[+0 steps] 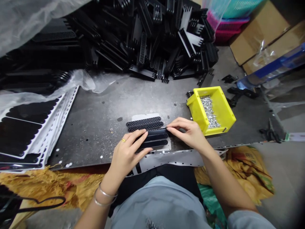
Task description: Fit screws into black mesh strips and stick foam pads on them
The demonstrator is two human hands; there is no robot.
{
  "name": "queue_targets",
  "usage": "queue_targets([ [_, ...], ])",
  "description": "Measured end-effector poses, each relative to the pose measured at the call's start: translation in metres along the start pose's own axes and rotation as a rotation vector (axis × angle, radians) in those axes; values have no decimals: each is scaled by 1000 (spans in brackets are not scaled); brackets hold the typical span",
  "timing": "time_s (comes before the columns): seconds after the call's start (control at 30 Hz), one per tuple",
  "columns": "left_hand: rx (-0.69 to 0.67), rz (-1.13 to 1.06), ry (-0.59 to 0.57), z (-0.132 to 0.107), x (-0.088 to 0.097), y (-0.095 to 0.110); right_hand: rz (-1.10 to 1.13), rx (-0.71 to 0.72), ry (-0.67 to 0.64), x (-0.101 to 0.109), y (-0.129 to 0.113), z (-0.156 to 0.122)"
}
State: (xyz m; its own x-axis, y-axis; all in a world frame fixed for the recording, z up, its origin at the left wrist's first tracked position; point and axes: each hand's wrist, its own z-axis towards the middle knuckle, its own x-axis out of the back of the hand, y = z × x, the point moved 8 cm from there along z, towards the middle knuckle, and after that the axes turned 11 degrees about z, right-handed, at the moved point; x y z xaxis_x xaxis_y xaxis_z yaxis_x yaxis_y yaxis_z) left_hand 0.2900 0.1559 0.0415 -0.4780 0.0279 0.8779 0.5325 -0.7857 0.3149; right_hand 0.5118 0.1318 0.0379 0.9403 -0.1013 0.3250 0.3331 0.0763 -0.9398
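Note:
On a white backing sheet (145, 116) near the front edge of the dark metal table (100, 111) lie several long black strips, two mesh-patterned (144, 121) and the others smooth (156, 137). My left hand (127, 152) rests on the smooth strips with its fingers stretched flat. My right hand (187, 132) pinches the right end of one strip between thumb and fingertips.
A yellow bin (224, 111) of small silver screws stands right of my right hand. A big heap of black plastic parts (152, 41) fills the back. Sheets of black stickers (26, 127) lie at the left. Cardboard boxes (259, 35) and pink baskets (226, 28) sit at the back right.

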Motion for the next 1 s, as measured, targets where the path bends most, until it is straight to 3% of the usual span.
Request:
queue_targets([
  [0.1,15,-18,2,-2,3,-1,-20,7,-2,1,-4,-2],
  [0.3,100,-12,143,-18,25,-7,-151,-36,41,7,-7,-15],
  [0.5,17,52,139,-26,19,-6,-141,-72,97,1,-13,-18],
  [0.77,-133,157,124,-16,19,0,221,-245,192,-7,11,-6],
  [0.87,-180,139,114,-12,18,1,163,-169,144,-10,-2,-6],
  [1.0,-198,138,85,-6,17,-1,3,125,89,-10,-41,-5],
])
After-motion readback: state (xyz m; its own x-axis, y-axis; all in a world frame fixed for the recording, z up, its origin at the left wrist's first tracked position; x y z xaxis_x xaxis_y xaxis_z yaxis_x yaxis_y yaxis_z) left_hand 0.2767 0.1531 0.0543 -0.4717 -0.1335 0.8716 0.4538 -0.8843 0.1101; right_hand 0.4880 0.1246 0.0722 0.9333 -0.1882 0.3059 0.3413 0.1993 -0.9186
